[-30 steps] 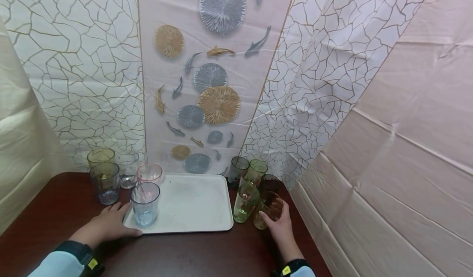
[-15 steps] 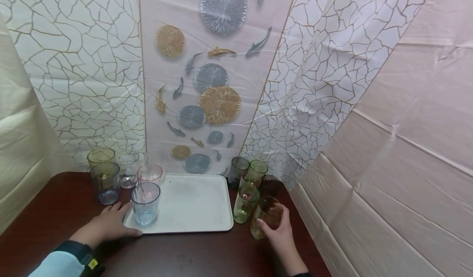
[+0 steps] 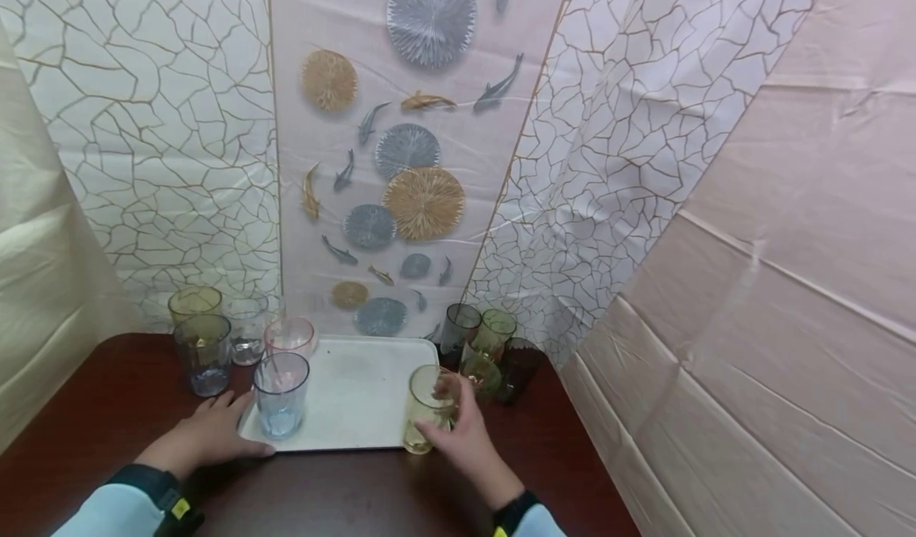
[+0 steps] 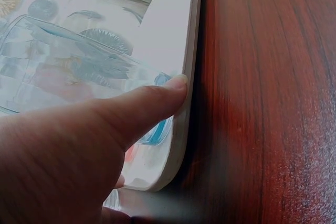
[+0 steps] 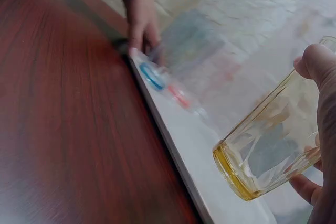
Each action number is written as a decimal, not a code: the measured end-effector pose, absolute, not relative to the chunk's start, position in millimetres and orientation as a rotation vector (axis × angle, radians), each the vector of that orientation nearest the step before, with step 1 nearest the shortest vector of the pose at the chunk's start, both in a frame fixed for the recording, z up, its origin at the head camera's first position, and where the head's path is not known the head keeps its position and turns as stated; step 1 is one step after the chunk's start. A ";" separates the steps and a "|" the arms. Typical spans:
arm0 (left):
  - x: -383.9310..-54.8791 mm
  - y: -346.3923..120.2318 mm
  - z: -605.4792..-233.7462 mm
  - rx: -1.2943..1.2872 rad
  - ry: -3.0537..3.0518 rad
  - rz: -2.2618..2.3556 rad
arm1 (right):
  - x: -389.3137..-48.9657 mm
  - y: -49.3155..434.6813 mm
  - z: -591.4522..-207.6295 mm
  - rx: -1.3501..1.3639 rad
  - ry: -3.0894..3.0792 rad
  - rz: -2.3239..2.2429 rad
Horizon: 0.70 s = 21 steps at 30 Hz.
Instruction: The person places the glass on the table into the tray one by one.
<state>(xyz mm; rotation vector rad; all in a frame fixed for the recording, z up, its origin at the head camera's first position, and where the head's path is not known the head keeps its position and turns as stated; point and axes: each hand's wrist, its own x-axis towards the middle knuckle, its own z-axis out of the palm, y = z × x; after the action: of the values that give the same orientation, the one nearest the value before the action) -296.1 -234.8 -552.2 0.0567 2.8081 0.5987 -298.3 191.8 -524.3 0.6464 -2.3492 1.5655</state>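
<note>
A yellow-tinted drinking glass (image 3: 421, 410) is in my right hand (image 3: 461, 433), thumb on the near side and fingers round the far side. It overlaps the front right corner of the white tray (image 3: 365, 394), and its thick amber base shows in the right wrist view. My left hand (image 3: 203, 435) holds the tray's front left corner, the thumb (image 4: 152, 95) lying along the front rim. Beside that thumb, a blue-tinted glass (image 3: 281, 402) stands upright on the tray. Behind it is a pink-rimmed glass (image 3: 291, 332), partly hidden.
Left of the tray stand a grey-blue glass (image 3: 203, 358), a clear glass (image 3: 248, 338) and a yellowish glass (image 3: 195, 301). Several glasses cluster at the right, including a dark one (image 3: 520, 370) and a green one (image 3: 497, 330). Patterned cloth (image 3: 415, 266) hangs behind the dark wooden table (image 3: 343, 489).
My right hand has lifted the yellow glass away from the cluster at the right and carried it left to the tray's front right corner. My left hand has stayed put.
</note>
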 end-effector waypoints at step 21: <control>-295.4 -236.1 -552.9 0.060 2.811 0.601 | -419.7 47.6 -502.9 0.492 -2.614 1.620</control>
<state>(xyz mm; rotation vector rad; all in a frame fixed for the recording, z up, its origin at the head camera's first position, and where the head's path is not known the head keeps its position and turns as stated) -295.4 -236.1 -552.9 0.0599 2.8111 0.6007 -419.7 47.6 -502.9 0.4916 -2.6141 1.6200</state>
